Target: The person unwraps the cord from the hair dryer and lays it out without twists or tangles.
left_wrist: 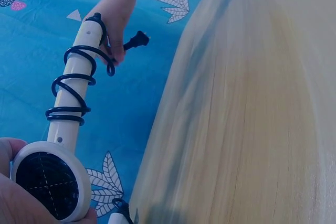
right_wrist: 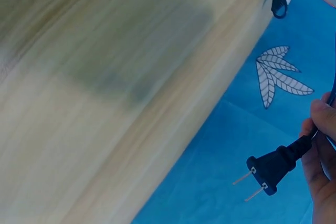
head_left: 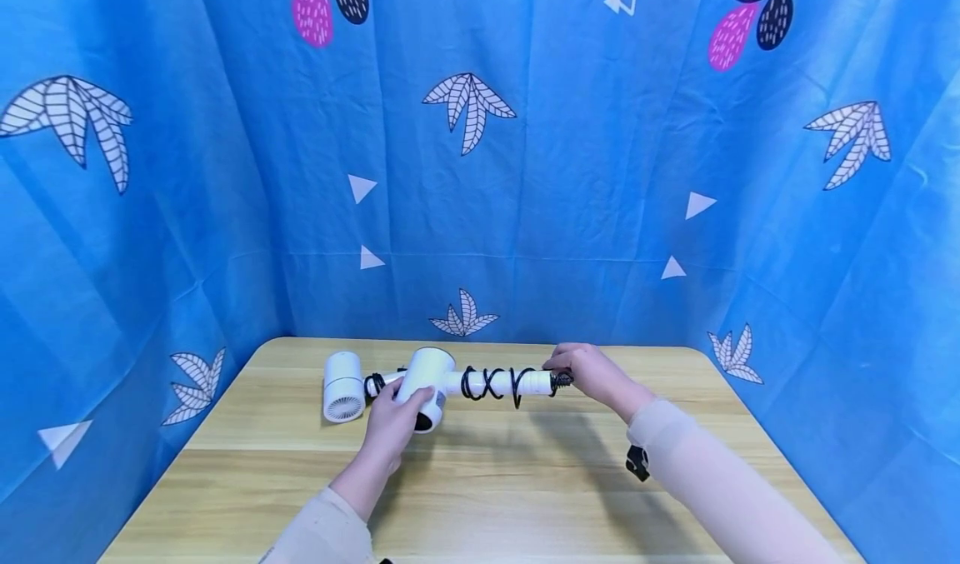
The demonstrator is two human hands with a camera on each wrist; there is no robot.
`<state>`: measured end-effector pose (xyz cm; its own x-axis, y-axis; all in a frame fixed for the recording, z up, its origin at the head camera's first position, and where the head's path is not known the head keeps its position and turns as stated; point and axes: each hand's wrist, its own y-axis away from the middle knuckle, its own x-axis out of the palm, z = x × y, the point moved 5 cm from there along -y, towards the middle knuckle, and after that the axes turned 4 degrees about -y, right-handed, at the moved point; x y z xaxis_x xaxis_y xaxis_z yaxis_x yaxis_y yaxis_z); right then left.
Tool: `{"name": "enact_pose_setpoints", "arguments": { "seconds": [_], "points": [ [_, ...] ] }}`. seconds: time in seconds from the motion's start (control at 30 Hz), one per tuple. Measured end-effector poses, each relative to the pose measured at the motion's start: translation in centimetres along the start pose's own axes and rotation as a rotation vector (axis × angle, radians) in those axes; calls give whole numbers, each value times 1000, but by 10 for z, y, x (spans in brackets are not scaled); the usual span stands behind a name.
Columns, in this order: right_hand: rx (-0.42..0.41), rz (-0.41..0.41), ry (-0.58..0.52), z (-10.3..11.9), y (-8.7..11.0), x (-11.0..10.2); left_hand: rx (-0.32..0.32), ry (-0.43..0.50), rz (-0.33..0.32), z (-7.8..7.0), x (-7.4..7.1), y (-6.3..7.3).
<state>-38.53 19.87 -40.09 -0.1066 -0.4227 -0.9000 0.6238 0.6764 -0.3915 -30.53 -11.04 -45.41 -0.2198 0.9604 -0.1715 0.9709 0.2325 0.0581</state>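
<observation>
My left hand (head_left: pixel 393 424) grips the head of a white hair dryer (head_left: pixel 429 374), which it holds above the table with the handle pointing right. Black cord (left_wrist: pixel 71 80) winds in several crossing loops round that handle. At the handle's far end, my right hand (head_left: pixel 588 374) pinches the cord between thumb and fingers. Just past those fingertips, a black two-pin plug (right_wrist: pixel 274 167) sticks out, its prongs bare. In the left wrist view the dryer's dark round end (left_wrist: pixel 47 184) faces the camera, with the left fingers around its rim.
A second white hair dryer (head_left: pixel 344 385) is on the wooden table (head_left: pixel 480 497), left of the held one and partly behind my left hand, with black cord round its handle. Blue patterned cloth (head_left: pixel 480 214) hangs behind the table and along both sides.
</observation>
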Motion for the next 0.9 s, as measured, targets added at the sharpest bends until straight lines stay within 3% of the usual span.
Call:
{"name": "enact_pose_setpoints", "arguments": {
  "seconds": [0.3, 0.53, 0.77, 0.9],
  "points": [
    [-5, -23, 18, 3, 3, 9, 2, 0, 6, 0, -5, 0],
    [82, -6, -18, 1, 12, 19, -8, 3, 1, 1, -8, -1],
    [-17, 52, 53, 6, 22, 24, -1, 4, -6, 0, -9, 0],
    [-38, 60, 28, 10, 27, 23, -3, 6, -7, 0, -9, 1]
  ]
}}
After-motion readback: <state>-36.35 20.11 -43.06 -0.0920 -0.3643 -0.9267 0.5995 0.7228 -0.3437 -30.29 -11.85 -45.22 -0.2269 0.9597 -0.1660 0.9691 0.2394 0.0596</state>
